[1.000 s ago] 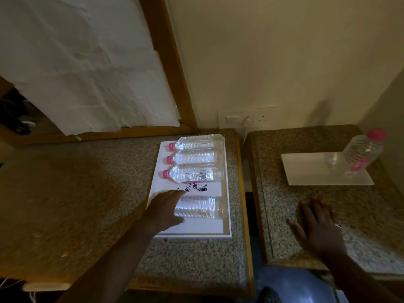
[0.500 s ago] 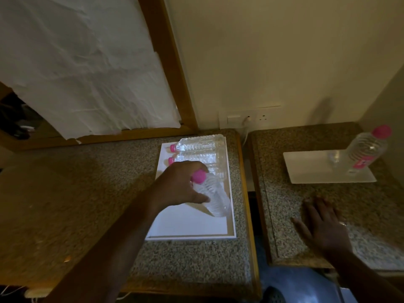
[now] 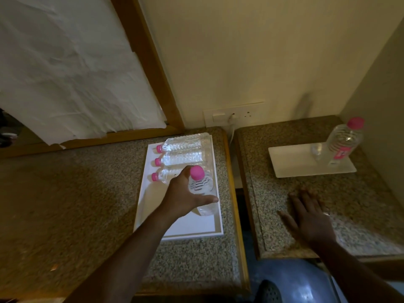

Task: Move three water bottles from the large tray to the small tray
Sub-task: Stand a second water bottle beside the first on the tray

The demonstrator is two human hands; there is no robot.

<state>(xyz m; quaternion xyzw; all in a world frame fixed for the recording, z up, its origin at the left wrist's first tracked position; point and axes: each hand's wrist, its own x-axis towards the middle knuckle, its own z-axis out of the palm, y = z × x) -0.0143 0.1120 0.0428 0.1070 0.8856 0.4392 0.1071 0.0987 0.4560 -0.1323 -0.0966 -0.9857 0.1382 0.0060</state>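
My left hand [image 3: 185, 195] is wrapped around a clear water bottle with a pink cap [image 3: 200, 185], held nearly upright above the large white tray [image 3: 185, 226] on the left counter. Three more bottles [image 3: 185, 144] lie on their sides at the tray's far end, pink caps pointing left. On the right counter the small white tray [image 3: 293, 160] carries one upright pink-capped bottle [image 3: 344, 142] at its right end. My right hand [image 3: 310, 217] rests flat on the right counter, fingers spread, in front of the small tray.
A narrow gap with a dark floor separates the two granite counters [image 3: 237, 193]. A wall socket with a plugged cable [image 3: 232, 117] sits behind the gap. A wooden-framed panel covered in white paper [image 3: 76, 73] stands behind the left counter. A wall borders the right counter closely.
My left hand gripped the nearest lying bottle, lifted it off the large tray and tipped it upright. My right hand stayed flat on the right counter.
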